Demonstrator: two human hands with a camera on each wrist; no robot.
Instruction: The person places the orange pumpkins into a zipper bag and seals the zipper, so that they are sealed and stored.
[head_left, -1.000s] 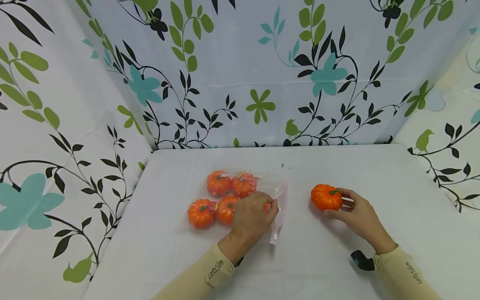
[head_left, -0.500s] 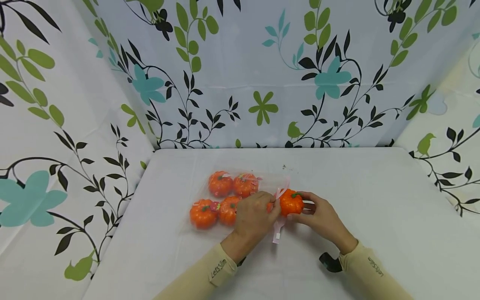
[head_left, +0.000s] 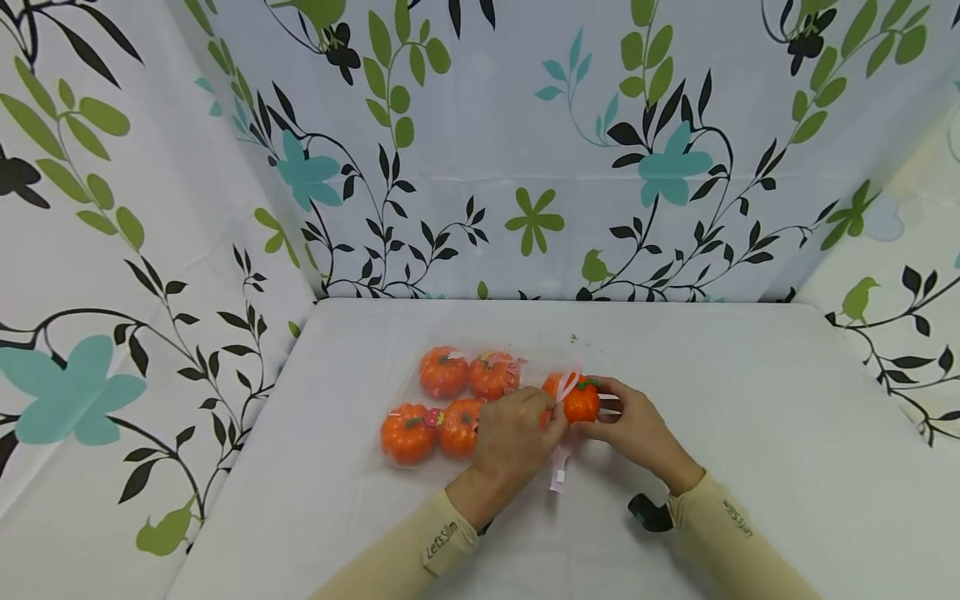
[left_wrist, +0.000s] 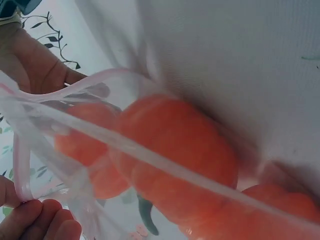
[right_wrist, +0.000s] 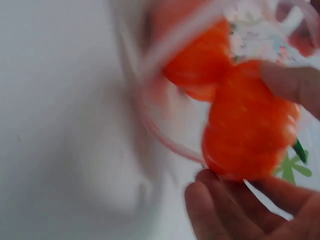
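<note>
A clear zip bag with a pink-edged mouth [head_left: 559, 468] lies on the table, holding several orange toy pumpkins [head_left: 407, 435] with green stems. My left hand [head_left: 517, 433] pinches the edge of the mouth, its curled fingers [left_wrist: 37, 220] lifting the rim in the left wrist view. My right hand [head_left: 637, 425] holds another toy pumpkin [head_left: 582, 406] between thumb and fingers, right at the open mouth. The pink rim crosses in front of this pumpkin, so part of it is inside. Another pumpkin in the bag is mostly hidden behind my left hand.
The white table [head_left: 750, 400] extends to both sides of the bag. A patterned curtain [head_left: 487, 150] hangs along the table's back and sides. Dark wrist cameras, one of them a black device [head_left: 649, 512], sit under the sleeves.
My right hand has brought the toy pumpkin leftward from the open table to the bag and slightly into its mouth. My left hand has kept its pinch on the bag's edge.
</note>
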